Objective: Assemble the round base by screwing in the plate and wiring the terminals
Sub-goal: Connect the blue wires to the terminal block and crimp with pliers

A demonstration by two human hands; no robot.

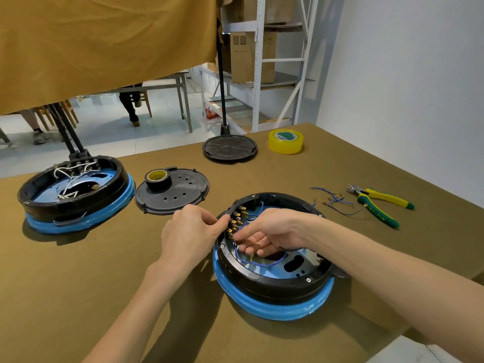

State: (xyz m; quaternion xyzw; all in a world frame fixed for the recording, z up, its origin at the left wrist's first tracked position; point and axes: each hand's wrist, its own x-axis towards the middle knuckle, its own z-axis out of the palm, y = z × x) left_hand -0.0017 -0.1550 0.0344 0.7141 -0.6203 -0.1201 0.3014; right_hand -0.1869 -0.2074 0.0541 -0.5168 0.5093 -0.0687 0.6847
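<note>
A round black base with a blue ring (pixel 275 302) lies open in front of me. A row of brass terminals (pixel 237 218) lines its inner left wall, and blue wires (pixel 262 263) loop inside. My left hand (pixel 191 231) grips the base's left rim beside the terminals. My right hand (pixel 267 231) reaches inside and pinches a blue wire end next to the lowest terminals. A black perforated plate (pixel 178 197) lies on the table behind, with a roll of black tape (pixel 158 180) on it.
A second round base (pixel 76 195) with white wires sits at the left. Loose blue wires (pixel 334 200) and green-yellow pliers (pixel 379 203) lie at the right. A round black stand foot (pixel 230 147) and yellow tape (pixel 286 141) are at the back edge.
</note>
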